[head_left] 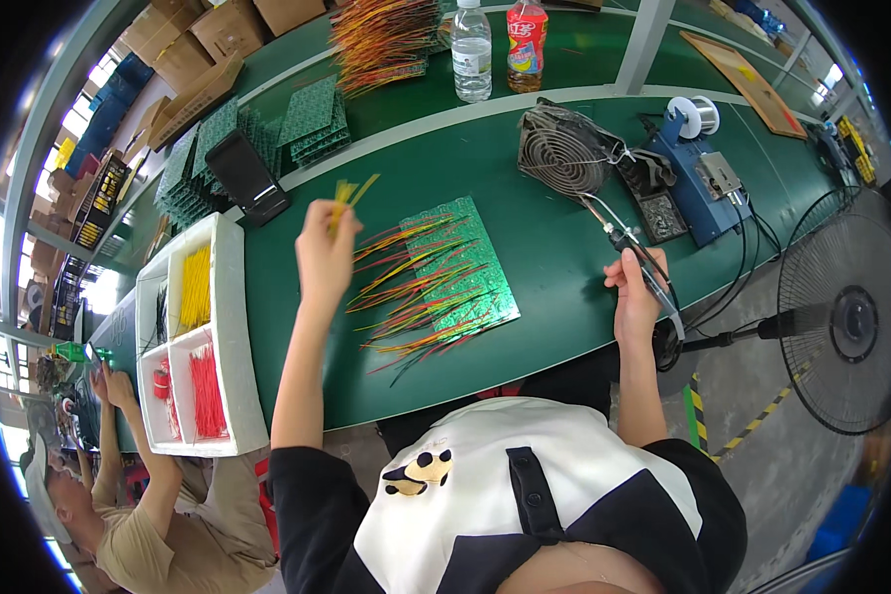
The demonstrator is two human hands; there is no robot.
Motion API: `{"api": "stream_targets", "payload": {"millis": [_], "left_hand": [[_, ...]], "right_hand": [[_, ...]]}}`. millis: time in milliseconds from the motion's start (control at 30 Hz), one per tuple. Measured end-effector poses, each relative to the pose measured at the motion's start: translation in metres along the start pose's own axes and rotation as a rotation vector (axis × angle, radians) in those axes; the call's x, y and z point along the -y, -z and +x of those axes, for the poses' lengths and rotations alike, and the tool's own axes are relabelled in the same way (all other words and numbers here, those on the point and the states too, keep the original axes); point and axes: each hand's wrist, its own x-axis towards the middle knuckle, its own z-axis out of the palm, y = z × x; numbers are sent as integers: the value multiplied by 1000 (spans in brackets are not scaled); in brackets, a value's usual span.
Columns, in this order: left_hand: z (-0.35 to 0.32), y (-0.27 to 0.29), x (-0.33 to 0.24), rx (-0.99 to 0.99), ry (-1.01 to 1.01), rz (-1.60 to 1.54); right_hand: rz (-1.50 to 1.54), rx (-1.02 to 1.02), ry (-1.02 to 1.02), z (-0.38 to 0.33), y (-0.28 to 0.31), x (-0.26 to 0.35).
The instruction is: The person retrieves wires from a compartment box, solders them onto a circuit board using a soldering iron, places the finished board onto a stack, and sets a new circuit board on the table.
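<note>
My left hand (325,247) is raised over the table, its fingers pinched on a small bunch of yellow wires (346,190). To its right lies a green circuit board panel (480,259), with several rows of red, yellow and black wires (391,287) sticking out over its left side. My right hand (636,287) is closed around a soldering iron (619,239). The iron's tip points up and left, near a round wire-guarded fan (562,158) and apart from the panel.
A white foam box (230,297) holds yellow, red and black wires on the left. Behind are a phone (247,176), stacked boards (312,121) and two bottles (471,59). A blue soldering unit (698,183) stands right, beyond it a floor fan (851,322). A co-worker (153,520) sits at left.
</note>
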Motion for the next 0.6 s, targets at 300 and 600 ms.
{"api": "stream_targets", "payload": {"millis": [300, 600], "left_hand": [[-16, -57, 5, 141, -108, 252], [-40, -49, -19, 168, -367, 302]], "right_hand": [[18, 4, 30, 1, 3, -4], [-36, 14, 12, 1, 0, -2]]}}
